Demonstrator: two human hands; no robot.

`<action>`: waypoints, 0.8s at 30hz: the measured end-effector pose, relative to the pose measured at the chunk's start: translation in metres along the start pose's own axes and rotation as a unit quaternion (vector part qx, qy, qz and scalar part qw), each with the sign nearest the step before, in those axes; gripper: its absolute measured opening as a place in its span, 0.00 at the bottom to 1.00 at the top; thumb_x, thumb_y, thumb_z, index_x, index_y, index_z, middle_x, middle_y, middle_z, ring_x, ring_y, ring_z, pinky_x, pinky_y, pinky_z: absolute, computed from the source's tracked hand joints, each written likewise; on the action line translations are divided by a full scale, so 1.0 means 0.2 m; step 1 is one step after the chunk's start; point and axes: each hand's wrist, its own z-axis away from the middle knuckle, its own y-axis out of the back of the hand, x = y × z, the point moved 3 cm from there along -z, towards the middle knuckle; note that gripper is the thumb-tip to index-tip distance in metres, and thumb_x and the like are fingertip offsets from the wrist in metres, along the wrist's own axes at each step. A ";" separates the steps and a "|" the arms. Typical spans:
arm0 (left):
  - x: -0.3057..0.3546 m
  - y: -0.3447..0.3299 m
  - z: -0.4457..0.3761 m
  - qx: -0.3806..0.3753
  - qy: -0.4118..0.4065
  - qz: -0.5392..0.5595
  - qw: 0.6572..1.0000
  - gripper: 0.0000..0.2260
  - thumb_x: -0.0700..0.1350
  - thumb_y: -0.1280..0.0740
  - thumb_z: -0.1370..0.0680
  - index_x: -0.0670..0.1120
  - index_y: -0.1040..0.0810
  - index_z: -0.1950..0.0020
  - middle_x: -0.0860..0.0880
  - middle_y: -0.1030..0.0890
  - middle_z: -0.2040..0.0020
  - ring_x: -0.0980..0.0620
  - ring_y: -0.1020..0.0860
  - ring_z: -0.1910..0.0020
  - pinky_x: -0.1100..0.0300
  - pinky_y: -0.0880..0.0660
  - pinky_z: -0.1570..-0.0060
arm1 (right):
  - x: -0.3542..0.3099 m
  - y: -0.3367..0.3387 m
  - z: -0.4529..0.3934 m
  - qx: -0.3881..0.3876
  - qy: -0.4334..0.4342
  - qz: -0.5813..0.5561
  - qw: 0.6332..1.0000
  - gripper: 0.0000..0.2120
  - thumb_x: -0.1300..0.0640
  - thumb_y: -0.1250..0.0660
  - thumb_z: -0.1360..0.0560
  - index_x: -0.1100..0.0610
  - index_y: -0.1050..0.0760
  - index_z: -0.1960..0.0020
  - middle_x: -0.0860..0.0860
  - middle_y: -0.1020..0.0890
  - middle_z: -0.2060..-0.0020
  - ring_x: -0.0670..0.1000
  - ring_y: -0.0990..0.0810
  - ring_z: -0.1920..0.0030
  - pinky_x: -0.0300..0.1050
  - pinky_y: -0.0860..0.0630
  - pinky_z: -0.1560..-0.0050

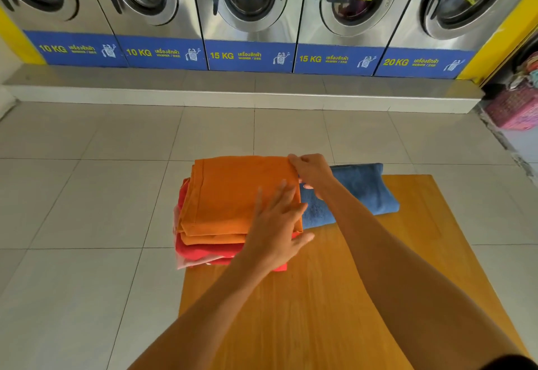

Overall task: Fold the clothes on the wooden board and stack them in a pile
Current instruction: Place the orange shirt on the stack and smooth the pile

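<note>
Topping the pile at the far left of the wooden board (334, 297), the soft, light orange garment (233, 195) lay under the flat left hand (276, 230) while the right hand (313, 174) pinched its far right corner, the best hold.

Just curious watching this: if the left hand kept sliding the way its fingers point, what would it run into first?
The left hand lies flat on the orange garment, fingers pointing away and slightly right. Going on, it would likely meet the right hand at the garment's far right corner, though depth is unclear.
</note>
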 end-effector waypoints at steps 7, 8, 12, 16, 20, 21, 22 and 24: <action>-0.03 -0.10 0.05 0.085 0.023 0.058 0.994 0.20 0.58 0.47 0.21 0.53 0.19 0.40 0.55 0.26 0.30 0.55 0.36 0.25 0.42 0.46 0.25 | -0.06 0.03 -0.08 0.027 0.048 0.068 0.996 0.18 0.53 0.30 0.24 0.69 0.18 0.48 0.64 0.15 0.56 0.56 0.18 0.61 0.50 0.16 0.54; -0.02 -0.10 0.07 0.098 0.026 0.075 0.992 0.21 0.57 0.47 0.21 0.53 0.19 0.39 0.55 0.24 0.32 0.56 0.34 0.26 0.43 0.44 0.25 | -0.04 0.02 -0.09 0.031 0.037 0.057 0.997 0.17 0.53 0.30 0.24 0.68 0.17 0.48 0.63 0.15 0.58 0.55 0.19 0.62 0.46 0.19 0.59; 0.01 -0.07 0.11 0.095 0.007 0.115 0.989 0.24 0.59 0.50 0.19 0.50 0.23 0.33 0.53 0.23 0.33 0.57 0.32 0.27 0.45 0.42 0.25 | 0.02 -0.02 -0.07 0.045 -0.005 0.022 0.999 0.14 0.53 0.31 0.23 0.64 0.17 0.48 0.58 0.17 0.61 0.53 0.20 0.61 0.48 0.20 0.58; -0.14 0.07 0.10 0.141 0.059 0.151 0.977 0.21 0.52 0.48 0.16 0.45 0.30 0.27 0.46 0.27 0.28 0.54 0.36 0.26 0.46 0.42 0.25 | -0.05 -0.03 0.04 0.151 0.102 0.133 0.974 0.13 0.57 0.35 0.22 0.54 0.23 0.38 0.54 0.19 0.41 0.55 0.21 0.42 0.54 0.22 0.43; -0.52 0.19 0.07 0.234 0.270 0.125 0.926 0.18 0.50 0.46 0.16 0.44 0.27 0.31 0.43 0.22 0.35 0.43 0.26 0.34 0.48 0.26 0.37 | -0.15 -0.23 0.27 0.150 0.290 0.239 0.915 0.17 0.55 0.40 0.19 0.51 0.26 0.30 0.52 0.29 0.26 0.55 0.35 0.24 0.58 0.36 0.27; -0.61 0.21 0.07 0.231 0.314 0.104 0.915 0.17 0.50 0.45 0.17 0.44 0.27 0.33 0.42 0.22 0.38 0.43 0.25 0.38 0.50 0.25 0.42 | -0.16 -0.31 0.32 0.123 0.316 0.257 0.905 0.19 0.53 0.42 0.17 0.50 0.28 0.28 0.52 0.34 0.23 0.55 0.40 0.21 0.59 0.40 0.24; -0.68 0.23 0.06 0.216 0.351 0.096 0.906 0.17 0.51 0.45 0.17 0.43 0.26 0.35 0.42 0.22 0.40 0.43 0.24 0.41 0.52 0.25 0.46 | -0.16 -0.39 0.35 0.092 0.332 0.278 0.897 0.20 0.50 0.45 0.16 0.49 0.31 0.25 0.52 0.39 0.20 0.55 0.45 0.19 0.60 0.44 0.22; -0.78 0.25 0.06 0.166 0.400 0.131 0.892 0.17 0.53 0.43 0.17 0.42 0.22 0.42 0.43 0.20 0.49 0.45 0.21 0.51 0.54 0.26 0.53 | -0.14 -0.54 0.38 0.041 0.334 0.324 0.884 0.24 0.44 0.50 0.16 0.47 0.39 0.21 0.52 0.47 0.18 0.56 0.53 0.18 0.64 0.50 0.21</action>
